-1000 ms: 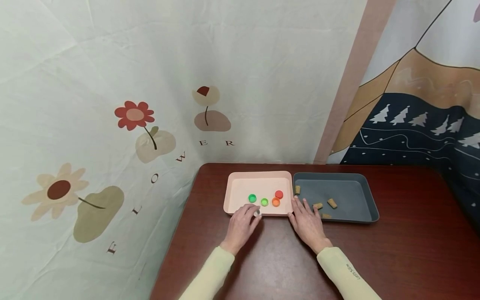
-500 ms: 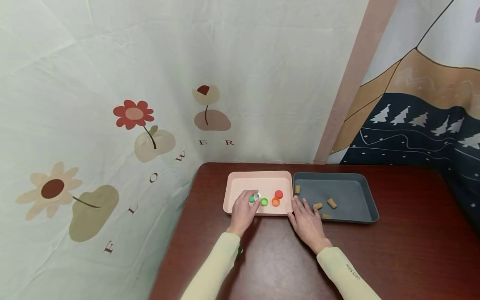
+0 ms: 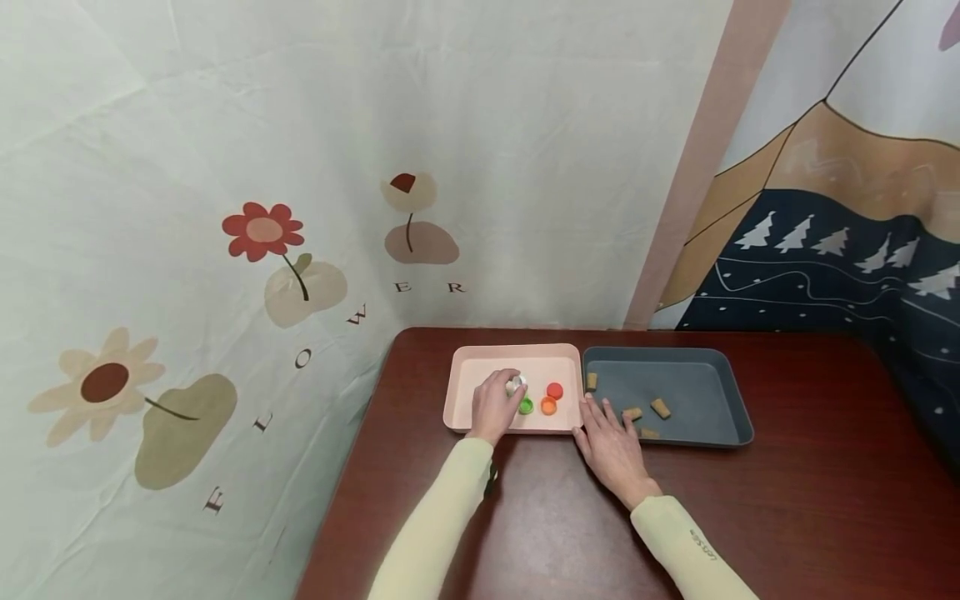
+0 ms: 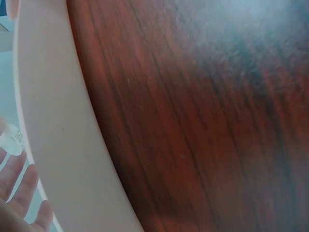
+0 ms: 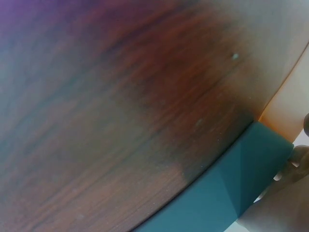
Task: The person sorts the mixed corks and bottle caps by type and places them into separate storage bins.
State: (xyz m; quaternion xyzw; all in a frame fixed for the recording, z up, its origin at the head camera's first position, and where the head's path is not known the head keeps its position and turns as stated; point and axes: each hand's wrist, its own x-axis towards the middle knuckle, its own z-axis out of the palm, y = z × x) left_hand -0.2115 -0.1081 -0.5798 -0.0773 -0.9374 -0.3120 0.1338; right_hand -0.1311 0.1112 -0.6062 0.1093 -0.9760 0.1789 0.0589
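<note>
In the head view my left hand [image 3: 492, 408] is over the pink tray [image 3: 465, 360], pinching a small white round piece [image 3: 516, 383] between thumb and fingers. It looks like a bottle cap; its exact kind is unclear. The left wrist view shows this white piece [image 4: 11, 140] at the far left edge, by the fingers. Close by lie a light green cap [image 3: 527, 406], an orange cap [image 3: 549, 406] and a red cap [image 3: 555, 390]. My right hand [image 3: 611, 450] rests, fingers extended, where the pink tray meets the dark grey tray [image 3: 705, 392].
Several tan cork-like pieces lie in the grey tray, one cork [image 3: 661, 408] near its middle and another cork [image 3: 592, 382] by its left wall. Both trays stand side by side on a dark red-brown wooden table [image 3: 817, 467]. A printed cloth [image 3: 525, 167] hangs behind.
My left hand has moved away from me, deeper into the pink tray, with the white piece. It now hides the darker green cap. The right hand stays in place.
</note>
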